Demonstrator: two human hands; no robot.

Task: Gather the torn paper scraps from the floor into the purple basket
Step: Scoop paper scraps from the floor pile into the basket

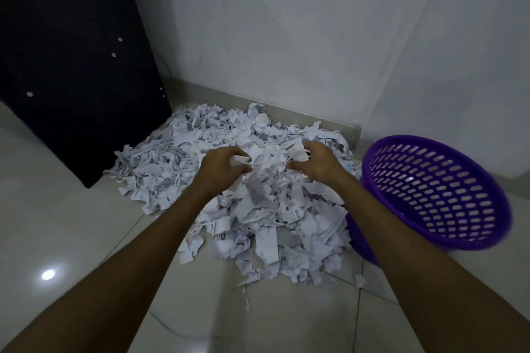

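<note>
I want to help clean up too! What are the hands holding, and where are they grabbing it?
Both hands grab paper scraps at the top of the pile: the left hand and the right hand each curl fingers around a bunch.

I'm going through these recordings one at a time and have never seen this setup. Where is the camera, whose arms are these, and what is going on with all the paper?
There is no machine here. The single picture comes from a wide-angle camera worn on a person's head, looking forward and down, so the two bare arms reaching in from the bottom are the wearer's own. On the tiled floor, in the corner by the white wall, lies a big pile of torn paper scraps. The left hand and right hand are both sunk into the top of the pile, fingers curled, each with a grip on some scraps. Right of the pile sits the purple basket, tilted toward the camera; no scraps show inside it. A dark panel stands on the left.
</note>
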